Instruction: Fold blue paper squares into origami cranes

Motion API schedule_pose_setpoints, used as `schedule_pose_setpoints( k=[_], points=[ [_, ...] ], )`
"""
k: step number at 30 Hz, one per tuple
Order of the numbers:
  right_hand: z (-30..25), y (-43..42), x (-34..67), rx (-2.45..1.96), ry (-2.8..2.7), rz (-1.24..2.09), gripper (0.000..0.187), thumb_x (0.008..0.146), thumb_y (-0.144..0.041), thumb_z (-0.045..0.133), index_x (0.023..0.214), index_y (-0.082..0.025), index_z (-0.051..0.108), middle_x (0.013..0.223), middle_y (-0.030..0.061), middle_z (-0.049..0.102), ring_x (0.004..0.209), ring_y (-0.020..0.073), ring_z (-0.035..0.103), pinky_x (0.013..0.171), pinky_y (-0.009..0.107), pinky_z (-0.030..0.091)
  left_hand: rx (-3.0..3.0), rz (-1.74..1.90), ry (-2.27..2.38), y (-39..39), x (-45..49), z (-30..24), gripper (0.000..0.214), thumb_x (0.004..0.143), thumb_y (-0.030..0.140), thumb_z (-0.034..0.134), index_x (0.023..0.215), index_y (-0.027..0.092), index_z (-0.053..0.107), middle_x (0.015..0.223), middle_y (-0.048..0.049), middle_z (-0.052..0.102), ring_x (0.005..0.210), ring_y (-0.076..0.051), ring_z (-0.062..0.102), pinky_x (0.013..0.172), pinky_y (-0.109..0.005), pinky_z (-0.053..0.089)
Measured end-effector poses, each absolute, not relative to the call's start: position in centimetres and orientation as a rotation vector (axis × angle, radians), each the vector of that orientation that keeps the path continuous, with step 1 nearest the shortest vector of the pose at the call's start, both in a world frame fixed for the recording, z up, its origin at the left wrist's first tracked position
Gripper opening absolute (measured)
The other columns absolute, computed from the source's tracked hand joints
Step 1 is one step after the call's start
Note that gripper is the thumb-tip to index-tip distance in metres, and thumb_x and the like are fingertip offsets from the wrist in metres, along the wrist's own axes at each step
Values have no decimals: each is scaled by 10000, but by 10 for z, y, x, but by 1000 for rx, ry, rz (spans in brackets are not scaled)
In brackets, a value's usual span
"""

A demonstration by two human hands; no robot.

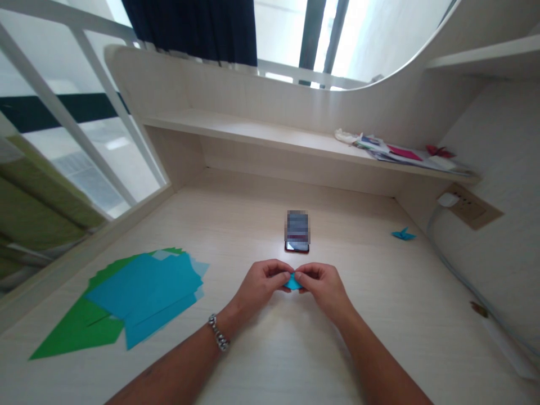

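A small folded piece of blue paper [293,283] is pinched between my two hands over the desk, its upper part hidden by the fingers. My left hand [270,277] grips its left side between thumb and fingers. On the other side my right hand [318,279] holds it the same way, and the two thumbs almost meet. Just beyond the hands lies a phone [297,232], its screen blurred out. Loose sheets of blue paper [147,287] are spread over green paper [76,329] to the left of my left arm.
A small folded blue paper figure [404,234] sits at the right of the desk [236,214]. Papers [405,154] lie on the shelf [253,135] above. From a wall socket [472,205], a grey cable [447,261] runs down the right side. White rails [97,95] border the left.
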State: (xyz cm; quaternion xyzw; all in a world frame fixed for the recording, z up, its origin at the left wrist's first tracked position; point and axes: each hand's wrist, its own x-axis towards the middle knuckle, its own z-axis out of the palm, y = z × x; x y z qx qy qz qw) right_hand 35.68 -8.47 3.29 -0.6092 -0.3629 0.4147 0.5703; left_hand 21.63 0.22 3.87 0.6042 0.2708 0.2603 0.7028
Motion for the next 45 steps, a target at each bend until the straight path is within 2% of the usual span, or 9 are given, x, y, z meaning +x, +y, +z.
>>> schedule_pose_setpoints(
  k=[3,9,14,18,21,29,35,41,45],
  points=[
    [33,-84,356,-1440,-913,945,183,706,-325,701,751,-148,720,662,40,673,593,158,607,547,269,515,1400,598,605,2,217,37,185,732,268,678,822,107,695,759,-76,700,669,-170,646,611,-284,550],
    [33,-86,354,-1479,-1003,885,182,753,-320,653,751,-149,716,683,45,680,597,159,605,577,280,510,1447,626,610,1,217,37,160,749,246,665,825,105,670,737,-71,694,628,-151,630,584,-260,523],
    [29,-83,352,-1448,-915,904,184,690,-318,713,748,-152,659,661,33,668,590,162,613,555,275,503,1446,646,602,1,216,33,165,747,240,666,846,109,649,733,-66,686,635,-156,630,575,-262,514],
    [28,-81,350,-1339,-804,920,294,621,-289,770,805,-182,567,632,-3,648,560,144,602,536,254,477,1390,670,607,2,217,32,162,710,209,694,823,114,629,674,-37,660,593,-137,605,548,-245,495],
    [31,-81,349,-1292,-772,919,304,604,-272,779,771,-188,539,646,-11,637,564,129,585,554,247,458,1336,663,595,3,216,34,186,696,205,706,835,114,621,655,-29,655,578,-132,603,550,-249,497],
    [33,-83,356,-1226,-700,1055,325,602,-310,776,804,-192,549,652,-20,637,576,136,587,587,276,479,1332,636,569,5,215,38,225,710,213,693,901,108,640,678,-32,670,590,-140,618,551,-256,514],
    [29,-84,356,-1275,-774,1039,306,697,-353,713,906,-199,550,686,-15,631,621,151,606,594,296,508,1443,669,588,4,213,38,224,744,191,653,954,120,619,698,-33,674,626,-146,631,595,-267,527],
    [31,-82,356,-1316,-813,967,317,598,-286,788,816,-177,585,649,-10,636,589,138,594,580,262,464,1434,632,561,4,213,38,257,730,202,675,968,120,624,714,-43,687,651,-161,651,619,-287,542],
    [32,-83,360,-1270,-765,1027,316,615,-326,767,844,-179,606,677,2,654,597,151,606,590,286,486,1353,611,553,5,214,38,278,727,221,690,977,112,638,745,-58,706,682,-177,670,648,-315,565]
  ],
)
